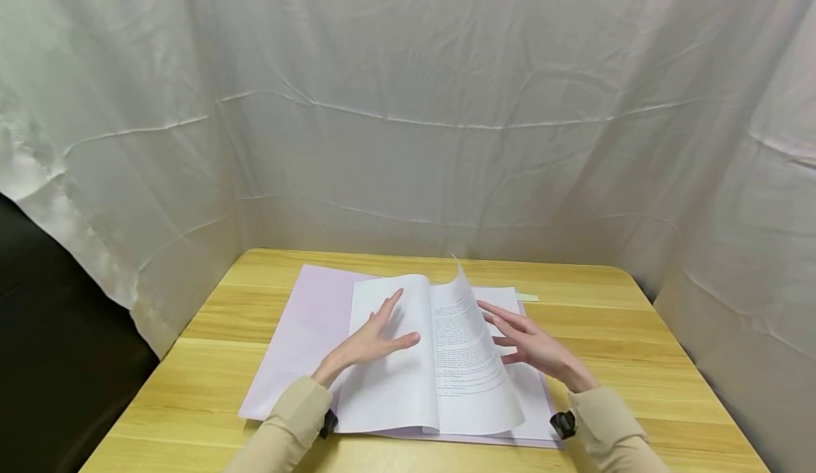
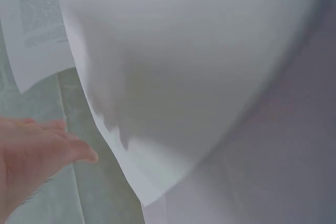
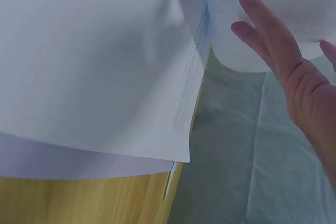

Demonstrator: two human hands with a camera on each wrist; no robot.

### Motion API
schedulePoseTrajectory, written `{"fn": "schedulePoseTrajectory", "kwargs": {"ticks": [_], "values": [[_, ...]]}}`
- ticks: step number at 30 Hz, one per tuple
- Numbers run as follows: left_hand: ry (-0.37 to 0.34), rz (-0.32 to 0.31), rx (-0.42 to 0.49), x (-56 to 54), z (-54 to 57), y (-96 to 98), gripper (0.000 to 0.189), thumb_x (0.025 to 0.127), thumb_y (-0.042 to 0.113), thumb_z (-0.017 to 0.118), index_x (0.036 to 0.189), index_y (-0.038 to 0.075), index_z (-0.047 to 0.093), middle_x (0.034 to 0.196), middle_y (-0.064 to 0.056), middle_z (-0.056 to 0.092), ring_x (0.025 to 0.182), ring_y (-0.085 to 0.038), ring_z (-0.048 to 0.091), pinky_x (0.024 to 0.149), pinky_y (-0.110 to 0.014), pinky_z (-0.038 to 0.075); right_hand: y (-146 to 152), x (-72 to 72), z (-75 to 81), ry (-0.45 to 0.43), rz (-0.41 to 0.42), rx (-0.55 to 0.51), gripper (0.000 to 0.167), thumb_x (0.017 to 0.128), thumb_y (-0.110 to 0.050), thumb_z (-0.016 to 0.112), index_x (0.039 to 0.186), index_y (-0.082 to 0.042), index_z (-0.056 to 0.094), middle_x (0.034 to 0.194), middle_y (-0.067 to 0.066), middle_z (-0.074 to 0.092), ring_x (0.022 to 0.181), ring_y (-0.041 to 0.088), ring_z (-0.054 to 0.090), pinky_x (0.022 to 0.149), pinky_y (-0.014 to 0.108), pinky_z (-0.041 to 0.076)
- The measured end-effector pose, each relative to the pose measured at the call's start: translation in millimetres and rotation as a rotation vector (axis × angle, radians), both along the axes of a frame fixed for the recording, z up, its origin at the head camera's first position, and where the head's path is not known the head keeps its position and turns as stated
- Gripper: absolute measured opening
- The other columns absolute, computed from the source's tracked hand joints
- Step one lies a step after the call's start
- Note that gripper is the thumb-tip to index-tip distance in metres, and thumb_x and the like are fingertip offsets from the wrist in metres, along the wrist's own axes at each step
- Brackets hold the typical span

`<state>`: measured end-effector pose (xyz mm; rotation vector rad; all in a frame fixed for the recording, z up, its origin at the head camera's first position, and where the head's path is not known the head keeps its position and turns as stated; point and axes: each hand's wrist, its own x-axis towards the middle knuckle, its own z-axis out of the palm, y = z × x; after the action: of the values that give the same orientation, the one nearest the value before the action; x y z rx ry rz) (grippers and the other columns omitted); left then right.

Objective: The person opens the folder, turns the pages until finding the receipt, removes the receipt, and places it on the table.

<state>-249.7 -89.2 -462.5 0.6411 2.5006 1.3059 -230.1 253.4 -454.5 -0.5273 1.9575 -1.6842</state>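
Note:
A stack of printed paper lies open in a lilac folder (image 1: 287, 345) on the wooden table. One printed sheet (image 1: 468, 360) stands partly raised and curved, its right side lifted off the pages below. Behind that sheet, my right hand (image 1: 535, 345) has its fingers spread, some fingertips hidden by the paper; in the right wrist view the extended fingers (image 3: 270, 32) lie against or close to the page. My left hand (image 1: 370, 342) hovers over the blank left page (image 1: 389, 402), thumb and fingers spread, holding nothing. The left wrist view shows it beside the curved white page (image 2: 173, 77).
A pale yellow-green tab (image 1: 528, 297) sticks out at the folder's upper right. Wooden tabletop (image 1: 625, 360) surrounds the folder. Grey curtains (image 1: 433, 154) hang behind the table and at both sides. Something black (image 1: 57, 331) fills the lower left.

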Motion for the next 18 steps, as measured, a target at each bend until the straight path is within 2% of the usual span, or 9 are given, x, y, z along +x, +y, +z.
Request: {"fn": "schedulePoseTrajectory", "kwargs": {"ticks": [3,7,18], "values": [[-0.016,0.003,0.026,-0.9,2.3,5.8,0.105,0.088,0.062,0.067,0.164,0.023,0.006,0.172,-0.006,0.011,0.158,-0.036,0.009,0.127,-0.063,0.008,-2.6,0.5,-0.5,0.019,0.004,0.002,0.055,0.112,-0.029,0.031,0.162,-0.015,0.016,0.170,0.021,0.007,0.146,0.059,0.022,0.104,0.057,0.052],[-0.029,-0.013,0.069,-2.6,4.7,15.5,0.104,0.089,0.060,0.067,0.164,0.021,0.007,0.171,-0.008,0.014,0.158,-0.034,0.015,0.126,-0.061,0.018,-6.7,1.2,0.0,0.028,0.009,0.002,0.055,0.112,-0.028,0.031,0.162,-0.012,0.015,0.170,0.018,0.008,0.147,0.059,0.022,0.104,0.061,0.051],[-0.054,-0.084,0.170,-4.8,10.4,36.2,0.108,0.089,0.064,0.064,0.164,0.014,0.005,0.170,-0.014,0.018,0.158,-0.037,0.015,0.124,-0.064,0.018,-17.9,2.8,2.8,0.014,0.025,0.022,0.056,0.111,-0.028,0.035,0.162,-0.010,0.019,0.171,0.015,0.009,0.151,0.053,0.020,0.105,0.059,0.051]]}}
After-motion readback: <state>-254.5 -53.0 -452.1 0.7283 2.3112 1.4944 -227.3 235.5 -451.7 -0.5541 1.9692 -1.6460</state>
